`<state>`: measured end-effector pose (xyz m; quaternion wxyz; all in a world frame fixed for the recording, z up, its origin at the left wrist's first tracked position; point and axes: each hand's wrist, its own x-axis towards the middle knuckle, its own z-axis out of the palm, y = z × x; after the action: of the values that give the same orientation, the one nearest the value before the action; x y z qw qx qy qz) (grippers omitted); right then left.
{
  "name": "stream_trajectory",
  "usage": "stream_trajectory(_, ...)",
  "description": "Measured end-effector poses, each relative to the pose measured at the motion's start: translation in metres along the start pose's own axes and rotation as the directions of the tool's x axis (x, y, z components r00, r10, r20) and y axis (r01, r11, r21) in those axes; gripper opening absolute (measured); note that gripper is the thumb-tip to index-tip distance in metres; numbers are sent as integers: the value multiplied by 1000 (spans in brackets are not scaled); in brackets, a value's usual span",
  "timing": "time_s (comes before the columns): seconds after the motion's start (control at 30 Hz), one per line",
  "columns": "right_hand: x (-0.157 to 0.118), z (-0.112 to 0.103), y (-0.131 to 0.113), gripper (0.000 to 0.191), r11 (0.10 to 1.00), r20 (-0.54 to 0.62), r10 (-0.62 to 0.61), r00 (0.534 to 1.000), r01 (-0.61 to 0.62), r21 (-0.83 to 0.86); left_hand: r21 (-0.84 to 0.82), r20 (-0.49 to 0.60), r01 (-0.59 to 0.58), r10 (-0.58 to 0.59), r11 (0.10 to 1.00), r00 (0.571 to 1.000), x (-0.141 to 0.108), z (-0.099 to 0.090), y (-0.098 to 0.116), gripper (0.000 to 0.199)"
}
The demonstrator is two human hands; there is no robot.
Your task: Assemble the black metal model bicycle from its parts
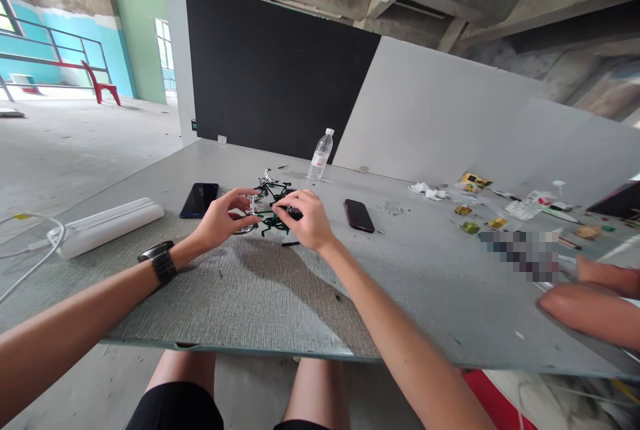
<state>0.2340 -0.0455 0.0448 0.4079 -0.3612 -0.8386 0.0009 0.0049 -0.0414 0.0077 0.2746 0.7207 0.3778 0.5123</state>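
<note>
A small green model bicycle [273,221] stands on the grey table, with a black model bicycle [273,188] just behind it. My left hand [224,218] is at the green bicycle's front end, thumb and fingers curved around the silver handlebar area with a gap between them. Over the seat area, my right hand [306,218] has its thumb and index finger pinched together; whatever is between the fingertips is too small to make out. A short black piece [291,244] lies on the table just in front of the green bicycle.
Phones lie left [199,201] and right [359,215] of the bicycles. A water bottle [321,155] stands behind. At the left is a white device [111,225] with a cable. Small packets [470,227] and scattered items are at the right, near another person's arms [595,303].
</note>
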Motion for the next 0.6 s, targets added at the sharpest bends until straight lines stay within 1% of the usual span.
stream_trajectory(0.13,3,-9,2,13,999,-38,13,999,-12,40,-15,1,12,-12,1000,1000,0,0,2,59)
stream_trajectory(0.2,5,-17,4,13,997,-55,35,998,-32,64,-11,0,26,-26,1000,1000,0,-1,1,60)
stream_trajectory(0.37,11,-40,16,15,984,-126,134,983,-117,135,-9,-63,33,-33,999,997,2,-1,-3,46)
stream_trajectory(0.43,15,-52,24,16,982,-170,155,973,-132,135,-13,-57,35,-36,999,998,2,0,-6,41)
stream_trajectory(0.53,22,-67,36,15,986,-241,159,957,-141,91,-12,-33,43,-43,999,999,2,0,-10,35)
stream_trajectory(0.6,25,-73,41,16,985,-258,169,951,-156,72,-1,-30,43,-43,999,999,1,1,-12,32)
